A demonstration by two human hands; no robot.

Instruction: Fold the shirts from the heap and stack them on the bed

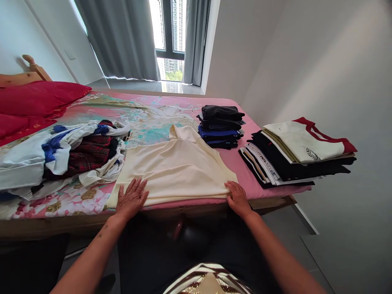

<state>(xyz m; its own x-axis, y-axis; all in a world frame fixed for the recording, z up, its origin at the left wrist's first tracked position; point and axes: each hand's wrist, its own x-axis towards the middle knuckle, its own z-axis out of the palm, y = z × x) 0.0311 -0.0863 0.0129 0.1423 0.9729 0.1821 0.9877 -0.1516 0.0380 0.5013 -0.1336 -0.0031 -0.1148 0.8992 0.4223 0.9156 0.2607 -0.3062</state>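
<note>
A cream high-necked top (180, 163) lies spread on the bed, its collar pointing away from me and its near edge doubled over along the bed's front. My left hand (131, 198) rests flat on its near left corner, fingers stretched out. At the near right corner, my right hand (238, 198) has its fingers bent over the edge, with the thumb tucked close to the fold. What lies under the right fingers is partly hidden.
A loose heap of clothes (88, 151) lies to the left, by red pillows (43, 100). Behind the top's right shoulder stands a dark folded stack (221, 126). A taller folded pile (294, 151) sits at the bed's right end, near the wall (346, 81).
</note>
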